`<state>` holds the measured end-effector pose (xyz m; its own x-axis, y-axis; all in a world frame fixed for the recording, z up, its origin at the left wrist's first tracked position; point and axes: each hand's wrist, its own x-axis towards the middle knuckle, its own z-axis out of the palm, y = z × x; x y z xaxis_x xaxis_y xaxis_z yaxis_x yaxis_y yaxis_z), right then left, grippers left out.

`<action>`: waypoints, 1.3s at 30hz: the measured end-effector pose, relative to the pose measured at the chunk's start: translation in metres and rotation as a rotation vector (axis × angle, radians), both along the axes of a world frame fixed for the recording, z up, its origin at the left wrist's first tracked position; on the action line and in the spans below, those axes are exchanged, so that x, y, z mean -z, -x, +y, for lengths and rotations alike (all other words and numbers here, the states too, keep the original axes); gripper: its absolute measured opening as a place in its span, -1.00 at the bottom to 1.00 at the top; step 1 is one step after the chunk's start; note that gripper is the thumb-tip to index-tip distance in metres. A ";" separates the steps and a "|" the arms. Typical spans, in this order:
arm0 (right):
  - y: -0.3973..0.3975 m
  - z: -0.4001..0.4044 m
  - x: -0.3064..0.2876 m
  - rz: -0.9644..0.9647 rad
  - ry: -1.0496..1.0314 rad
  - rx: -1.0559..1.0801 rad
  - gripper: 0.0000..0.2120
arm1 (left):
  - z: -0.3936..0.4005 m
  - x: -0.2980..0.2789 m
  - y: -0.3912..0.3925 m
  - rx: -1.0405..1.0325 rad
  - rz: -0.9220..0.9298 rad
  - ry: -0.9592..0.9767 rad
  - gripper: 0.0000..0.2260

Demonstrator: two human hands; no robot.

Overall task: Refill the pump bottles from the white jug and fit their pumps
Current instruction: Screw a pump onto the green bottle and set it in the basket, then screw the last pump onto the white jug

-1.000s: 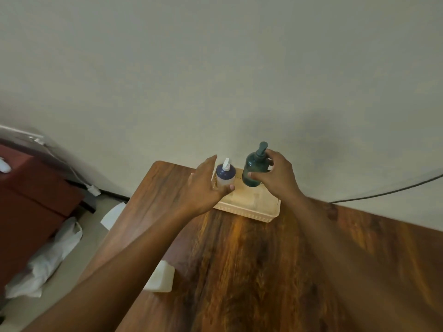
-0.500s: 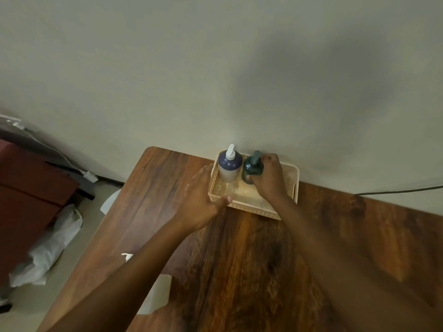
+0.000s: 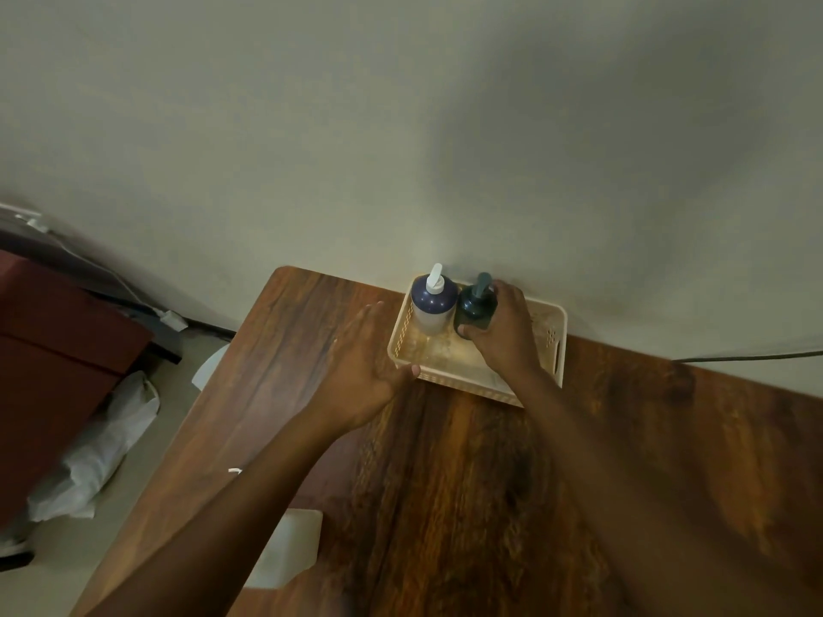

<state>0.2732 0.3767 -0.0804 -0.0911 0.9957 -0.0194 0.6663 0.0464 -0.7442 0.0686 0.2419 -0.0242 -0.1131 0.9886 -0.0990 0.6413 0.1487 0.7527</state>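
Fingers, right: those of the right hand (image 3: 505,336) are curled round the dark green pump bottle (image 3: 475,307), thumb at its near side, the other fingers wrapped over its far side.
Fingers, left: those of the left hand (image 3: 363,376) are held straight and loose, nothing gripped; the thumb tip touches the near left corner of the cream basket (image 3: 554,345).
Bottle position: the green bottle stands upright inside the basket, at its far edge by the wall, touching or just beside the navy-and-white pump bottle (image 3: 433,305) on its left.
Key relation: the green bottle lies directly within the right hand's grasp, long axis vertical; any release or lift is judged to run straight along that axis. The left hand is nearer the basket rim than either bottle.
Jug: a white jug (image 3: 289,547) stands near the table's (image 3: 445,505) left edge, partly hidden under the left forearm, well apart from the basket.
Count: two pump bottles, both with pumps fitted; one basket; one jug.
Stage: judged to be near its end.
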 end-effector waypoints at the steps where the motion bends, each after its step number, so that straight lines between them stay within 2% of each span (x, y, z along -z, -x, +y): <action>1: -0.002 -0.003 -0.001 0.007 0.006 0.008 -0.14 | -0.002 0.000 0.003 -0.024 0.014 0.032 -0.12; 5: -0.008 -0.029 -0.013 0.001 -0.010 0.074 0.03 | -0.016 -0.013 0.018 -0.075 0.003 0.077 -0.01; 9: -0.004 -0.064 -0.034 0.028 -0.066 0.061 0.03 | -0.038 -0.024 0.034 -0.120 0.013 0.089 -0.09; 12: 0.007 -0.095 -0.048 0.052 0.005 -0.005 0.08 | -0.059 -0.037 0.044 -0.142 0.068 0.116 -0.12; 15: 0.021 -0.130 -0.062 0.116 0.087 -0.144 0.15 | -0.085 -0.048 0.056 -0.171 0.103 0.120 -0.17; 22: 0.061 -0.196 -0.079 0.124 0.329 -0.449 0.34 | -0.149 -0.043 0.094 -0.292 -0.045 0.118 -0.33; 25: 0.077 -0.225 -0.076 0.069 0.392 -0.633 0.42 | -0.176 -0.033 0.112 -0.365 -0.072 0.118 -0.43; 28: 0.095 -0.251 -0.062 -0.072 0.390 -0.735 0.47 | -0.197 -0.020 0.123 -0.399 -0.084 0.141 -0.50; 30: 0.109 -0.265 -0.051 -0.134 0.370 -0.767 0.48 | -0.208 -0.012 0.128 -0.424 -0.091 0.160 -0.52; 33: 0.125 -0.281 -0.032 -0.107 0.368 -0.729 0.45 | -0.221 -0.002 0.131 -0.455 -0.088 0.201 -0.52; 39: 0.139 -0.308 0.008 -0.023 0.305 -0.542 0.18 | -0.236 0.020 0.131 -0.498 -0.096 0.199 -0.52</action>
<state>0.1341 0.0689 -0.0885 -0.5786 0.7570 -0.3037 0.6234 0.1702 -0.7632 -0.0626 0.0063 -0.0437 -0.5440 0.7790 -0.3117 0.3870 0.5626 0.7306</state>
